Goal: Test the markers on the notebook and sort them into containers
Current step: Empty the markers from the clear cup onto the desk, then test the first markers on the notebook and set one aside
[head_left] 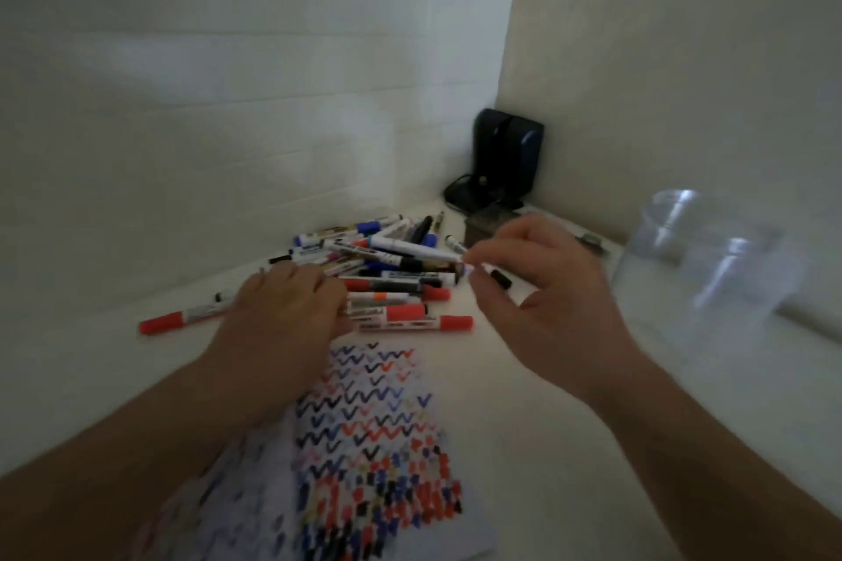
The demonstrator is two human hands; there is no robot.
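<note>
2 clear plastic jars (697, 260) stand right, contents blurred. Right hand (542, 287) pinches a black-capped marker (494, 276); left hand (291, 301) rests, fingers curled, on the marker pile (392, 269) beyond the notebook (378, 446).

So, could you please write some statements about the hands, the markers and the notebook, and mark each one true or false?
1. The right hand pinches a marker with a black cap. True.
2. The notebook page is blank. False: coloured test marks cover it.
3. The left hand rests on the marker pile. True.
4. The clear containers stand to the left of the pile. False: they stand to the right.
</note>
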